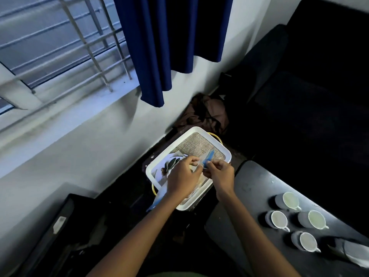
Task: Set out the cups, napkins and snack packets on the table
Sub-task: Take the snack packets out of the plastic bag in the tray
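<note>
Left hand (182,174): pinching packet's near end
Right hand (220,172): pinching same packet (208,156)
Packet: clear, blue-edged, seemingly thin, held over white tray (223,145)
Cups (277,219): four, table's (251,182) right edge

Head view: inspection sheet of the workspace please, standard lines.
Surface: dark table at right, partly bare.
Job's things: four cups grouped on the table; white tray left of the table holds a blue-edged clear packet; napkins not told apart.
Clutter: brown bag by the wall; unclear dark item beside the cups.
Grippers: left hand and right hand both pinch the packet above the tray.
Cables: nothing seen.
Surroundings: barred window, blue curtain, dark sofa.
</note>
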`<state>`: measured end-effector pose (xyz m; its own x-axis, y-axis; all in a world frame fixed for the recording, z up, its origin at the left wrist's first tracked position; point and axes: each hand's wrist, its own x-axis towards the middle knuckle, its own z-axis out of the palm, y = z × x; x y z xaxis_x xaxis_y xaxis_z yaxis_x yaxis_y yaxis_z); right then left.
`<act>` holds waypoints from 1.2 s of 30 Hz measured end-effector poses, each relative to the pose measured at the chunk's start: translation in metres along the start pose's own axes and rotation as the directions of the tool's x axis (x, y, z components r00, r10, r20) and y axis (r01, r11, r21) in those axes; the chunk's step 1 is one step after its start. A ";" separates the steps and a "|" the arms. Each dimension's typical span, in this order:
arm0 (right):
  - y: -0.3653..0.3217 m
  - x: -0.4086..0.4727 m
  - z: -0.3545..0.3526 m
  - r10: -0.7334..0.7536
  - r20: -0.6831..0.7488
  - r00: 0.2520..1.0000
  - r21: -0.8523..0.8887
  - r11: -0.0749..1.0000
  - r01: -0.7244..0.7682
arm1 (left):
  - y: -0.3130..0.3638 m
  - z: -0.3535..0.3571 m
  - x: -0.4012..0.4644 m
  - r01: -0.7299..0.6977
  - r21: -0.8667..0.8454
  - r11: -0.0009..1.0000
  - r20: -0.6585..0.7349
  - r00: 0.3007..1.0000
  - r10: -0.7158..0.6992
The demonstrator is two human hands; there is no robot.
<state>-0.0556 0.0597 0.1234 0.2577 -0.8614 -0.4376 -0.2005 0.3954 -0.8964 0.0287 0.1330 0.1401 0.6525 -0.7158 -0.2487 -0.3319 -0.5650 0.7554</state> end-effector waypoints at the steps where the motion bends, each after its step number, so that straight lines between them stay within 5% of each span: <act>1: 0.001 -0.003 -0.001 -0.003 0.016 1.000 0.004 1.000 0.003 | 0.003 0.001 0.001 -0.004 -0.006 1.000 0.003 1.000 0.004; 8: 0.004 -0.015 -0.011 -0.012 0.032 0.999 -0.010 1.000 0.013 | 0.007 0.007 0.000 -0.030 0.040 0.999 -0.036 0.999 0.031; 22: 0.005 -0.020 -0.003 -0.031 -0.159 0.987 -0.031 0.999 0.027 | 0.011 0.013 -0.011 -0.079 -0.056 0.995 -0.067 0.995 0.076; 30: 0.006 -0.019 -0.007 -0.018 -0.059 0.998 0.008 1.000 0.018 | 0.010 0.008 -0.011 -0.063 0.000 0.998 -0.064 0.996 0.063; 36: 0.005 -0.021 -0.008 -0.008 -0.148 0.989 -0.047 0.999 0.001 | 0.013 0.009 -0.010 -0.013 0.030 0.999 -0.098 0.995 0.016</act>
<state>-0.0697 0.0777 0.1287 0.1167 -0.9022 -0.4153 -0.2448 0.3791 -0.8924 0.0116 0.1288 0.1469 0.7104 -0.6815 -0.1758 -0.3612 -0.5674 0.7399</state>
